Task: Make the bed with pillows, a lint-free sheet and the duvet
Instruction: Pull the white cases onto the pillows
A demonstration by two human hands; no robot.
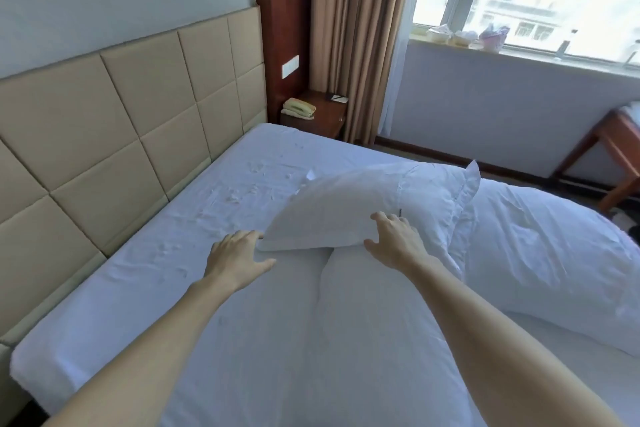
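Here, a white pillow sits out in the middle of the bed, away from the padded headboard, with its near edge raised off the sheet. The right hand grips that near edge, fingers curled over the top and thumb under it. The left hand is spread, its straight fingertips touching the pillow's near left corner. The sheet is wrinkled and flecked with small pale bits between the pillow and the headboard. More white bedding lies bunched under the pillow and to its right. Beyond the bed's far corner, a phone rests on a wooden nightstand beside the tan curtain.
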